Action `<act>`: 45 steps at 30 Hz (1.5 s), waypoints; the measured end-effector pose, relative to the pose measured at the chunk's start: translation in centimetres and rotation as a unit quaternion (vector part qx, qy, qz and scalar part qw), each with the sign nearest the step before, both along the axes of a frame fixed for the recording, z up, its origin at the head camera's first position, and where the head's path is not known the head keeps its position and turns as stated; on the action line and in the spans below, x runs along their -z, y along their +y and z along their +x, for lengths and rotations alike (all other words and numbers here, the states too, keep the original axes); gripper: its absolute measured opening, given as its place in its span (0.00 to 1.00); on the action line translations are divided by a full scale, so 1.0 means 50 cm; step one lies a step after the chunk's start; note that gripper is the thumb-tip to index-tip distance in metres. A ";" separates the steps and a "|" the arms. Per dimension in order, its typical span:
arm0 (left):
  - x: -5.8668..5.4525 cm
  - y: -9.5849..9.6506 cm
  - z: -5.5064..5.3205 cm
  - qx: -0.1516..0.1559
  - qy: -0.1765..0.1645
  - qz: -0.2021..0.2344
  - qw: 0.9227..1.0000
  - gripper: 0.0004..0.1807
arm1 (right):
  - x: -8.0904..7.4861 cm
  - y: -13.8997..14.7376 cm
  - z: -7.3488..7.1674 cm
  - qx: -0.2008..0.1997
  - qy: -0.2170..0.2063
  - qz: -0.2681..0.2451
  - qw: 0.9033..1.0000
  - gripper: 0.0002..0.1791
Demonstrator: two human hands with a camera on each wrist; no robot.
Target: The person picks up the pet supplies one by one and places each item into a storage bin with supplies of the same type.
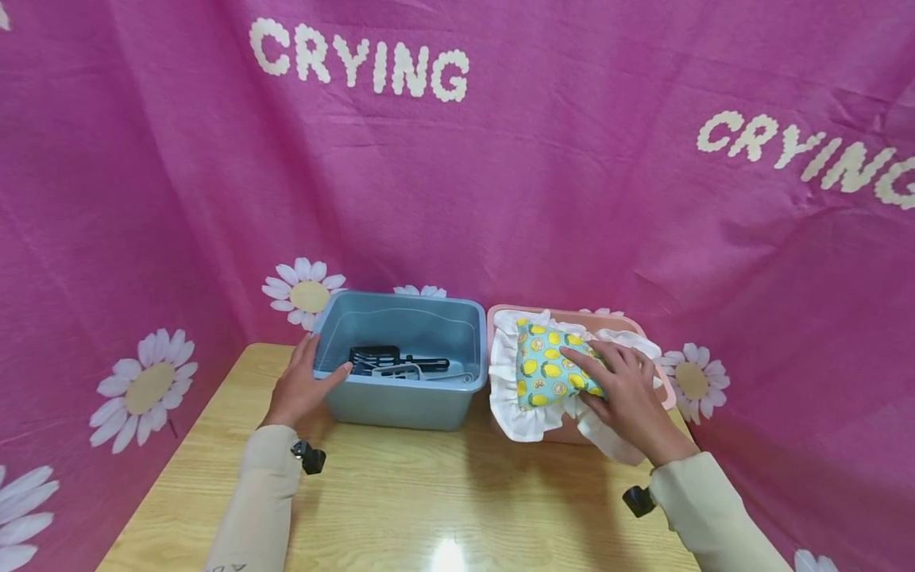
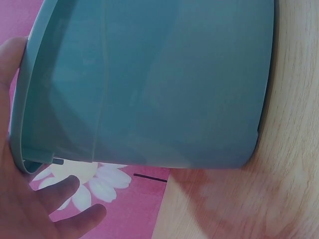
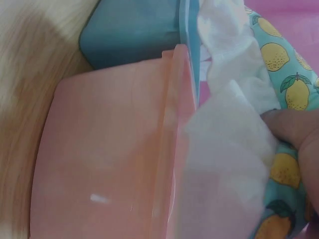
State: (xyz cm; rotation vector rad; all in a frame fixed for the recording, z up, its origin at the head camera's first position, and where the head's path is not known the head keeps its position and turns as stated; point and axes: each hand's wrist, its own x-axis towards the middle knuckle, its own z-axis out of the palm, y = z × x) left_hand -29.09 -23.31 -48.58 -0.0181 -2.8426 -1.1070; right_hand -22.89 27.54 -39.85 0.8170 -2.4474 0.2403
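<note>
My left hand (image 1: 296, 389) rests at the left rim of a blue-grey plastic bin (image 1: 407, 405), thumb over the front edge and fingers along the side. In the left wrist view its fingers (image 2: 79, 221) spread loosely beside the bin's corner. Inside the bin lie black kitchen utensils (image 1: 375, 357), one a slotted turner, and a grey wire-like piece (image 1: 400, 370). My right hand (image 1: 629, 389) grips a lemon-print cloth (image 1: 546, 365) with white frills over the pink bin (image 3: 104, 149). The thumb presses into the fabric in the right wrist view; the other fingertips are mostly hidden there.
Both bins stand side by side on a light wooden table (image 1: 400, 492), close to the back edge. A magenta curtain (image 1: 543, 175) with daisies and white lettering hangs behind and around the table. The cloth's white frill (image 1: 525, 425) hangs over the pink bin's front.
</note>
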 end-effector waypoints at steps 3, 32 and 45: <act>-0.004 0.000 0.001 -0.003 0.004 -0.002 1.000 0.57 | 0.000 0.005 -0.012 0.003 0.002 0.003 1.000 0.44; -0.009 -0.001 0.001 -0.005 0.005 -0.002 1.000 0.56 | 0.029 0.017 -0.121 -0.014 0.009 -0.068 0.998 0.40; -0.008 0.004 0.007 -0.003 0.003 -0.005 1.000 0.56 | 0.066 0.024 -0.165 -0.021 0.026 -0.056 0.998 0.36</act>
